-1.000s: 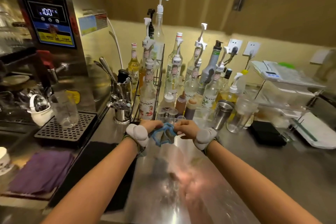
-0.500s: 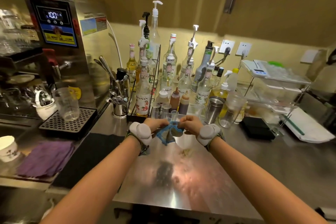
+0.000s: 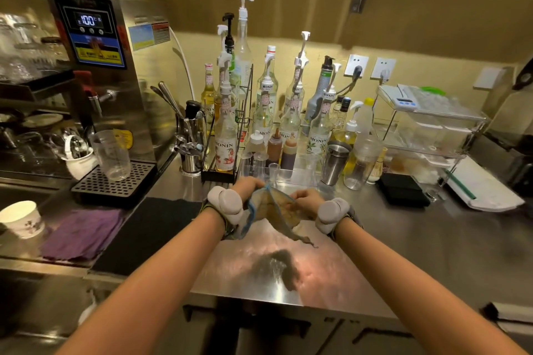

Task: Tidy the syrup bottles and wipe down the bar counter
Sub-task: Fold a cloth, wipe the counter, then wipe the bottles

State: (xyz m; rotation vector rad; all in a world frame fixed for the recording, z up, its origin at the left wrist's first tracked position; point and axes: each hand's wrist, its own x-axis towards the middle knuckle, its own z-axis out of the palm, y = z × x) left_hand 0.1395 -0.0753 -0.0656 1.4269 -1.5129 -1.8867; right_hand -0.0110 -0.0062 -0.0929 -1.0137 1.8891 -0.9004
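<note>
So the cloth (image 3: pixel 274 207) was stretched between both hands, held up just above the bench (image 3: pixel 403 239) in front of the syrup bottles (image 3: pixel 268 112). Left hand (image 3: pixel 245 189) and right hand (image 3: pixel 305 200) each had fingers pinching a top edge, equally close. It ran left-right and the loose corner dangled toward the person, so I'd guess folding came next.

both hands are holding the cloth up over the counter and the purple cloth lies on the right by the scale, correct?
Not quite. In the head view both hands hold the cloth over the counter, but the purple cloth lies on the left, near the paper cup.
</note>
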